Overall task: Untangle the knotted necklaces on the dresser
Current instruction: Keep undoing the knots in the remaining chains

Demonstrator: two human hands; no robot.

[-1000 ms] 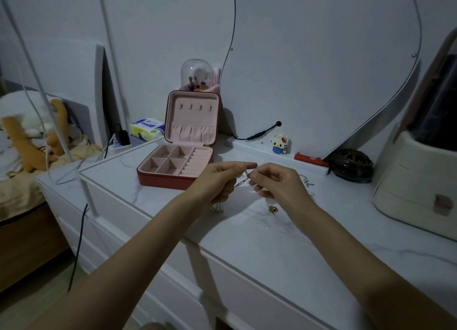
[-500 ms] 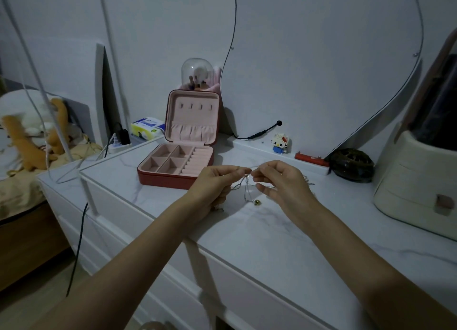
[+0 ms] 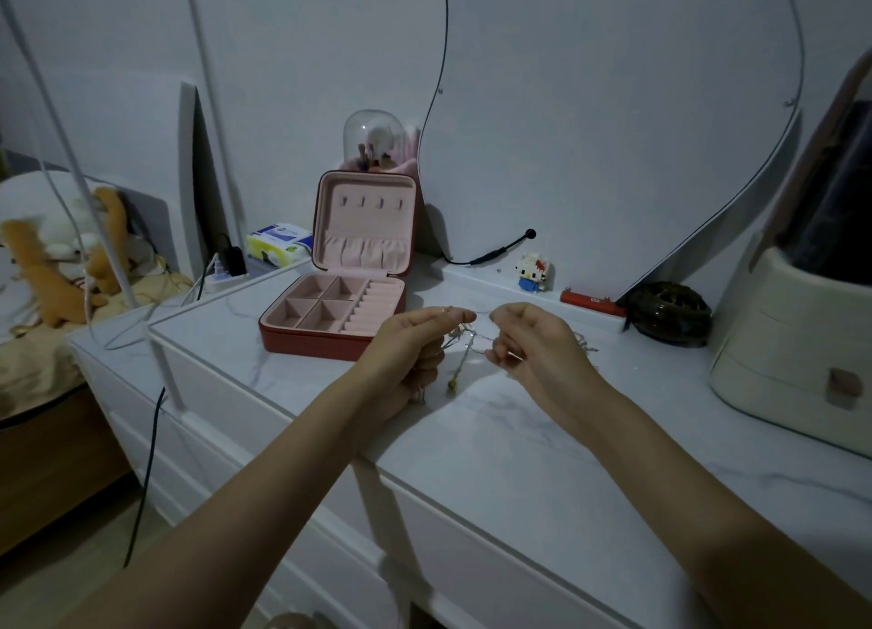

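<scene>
A single head-worn wide-angle view looks forward and down across the dresser top [image 3: 542,444] toward the wall, near the outstretched forearms.

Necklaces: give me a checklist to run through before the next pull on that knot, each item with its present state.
1. Left hand pinches the necklaces: ok.
2. Right hand pinches the chain on its side: ok.
3. Tangle held above the dresser, between the hands: ok.
4. Pendant hangs free below the knot: ok.
5. Which strand crosses which in the knot: cannot tell, too fine and dim.
6. Jewelry box open, its compartments free for a freed chain: ok.
</scene>
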